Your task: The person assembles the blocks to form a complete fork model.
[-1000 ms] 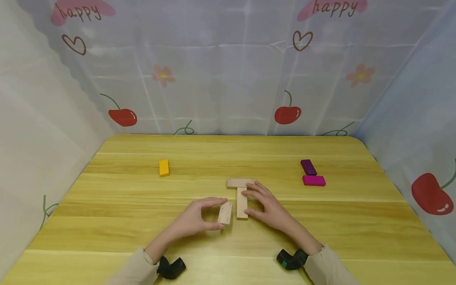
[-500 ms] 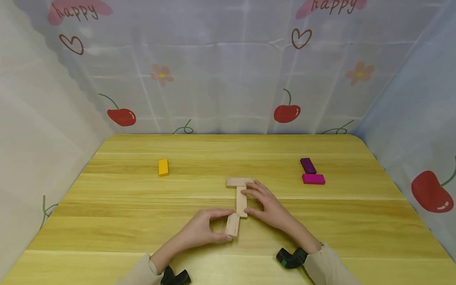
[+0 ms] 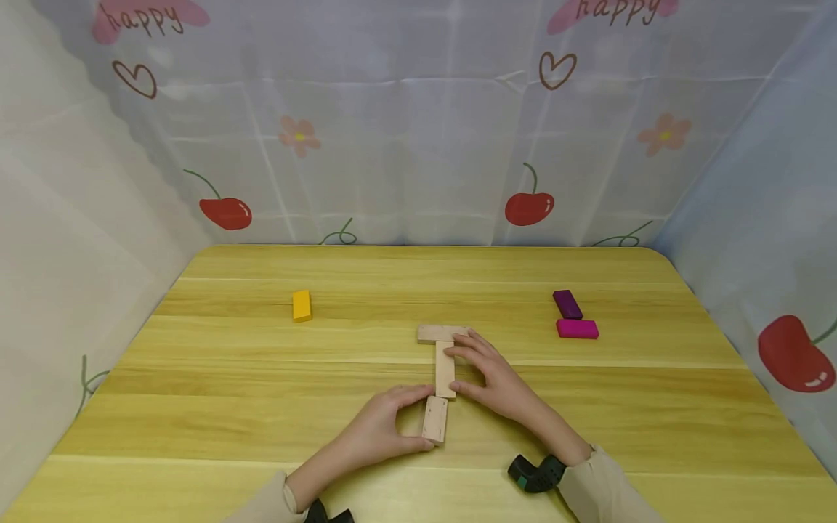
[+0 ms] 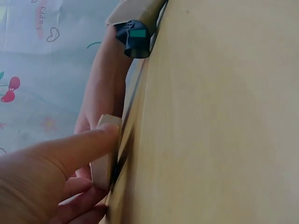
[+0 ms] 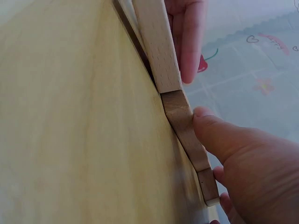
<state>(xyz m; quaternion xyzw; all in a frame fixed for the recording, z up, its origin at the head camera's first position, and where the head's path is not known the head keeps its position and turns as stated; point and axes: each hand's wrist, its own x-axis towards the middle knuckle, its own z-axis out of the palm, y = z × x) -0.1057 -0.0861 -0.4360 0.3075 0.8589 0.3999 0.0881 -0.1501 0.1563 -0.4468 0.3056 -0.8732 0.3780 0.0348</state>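
Observation:
Three plain wooden blocks lie in a line in the middle of the table. The far block [image 3: 434,334] lies crosswise, the middle block [image 3: 445,369] runs toward me from it, and the near block [image 3: 434,420] sits at the middle one's near end, slightly tilted to it. My left hand [image 3: 382,428] pinches the near block [image 4: 100,168] end to end, thumb at its near end. Along the right side of the middle block [image 5: 184,128], my right hand [image 3: 493,378] rests its thumb and fingers with the fingers loosely bent. Its other fingertips reach the far block's right end.
A yellow block [image 3: 301,306] lies at the back left of the wooden table [image 3: 196,399]. At the back right are a purple block [image 3: 567,304] and a magenta block [image 3: 577,329], close together. A printed curtain [image 3: 405,145] hangs behind the table.
My left hand has brought the near block from the left of the middle block down and right to its near end. My right hand has stayed in place.

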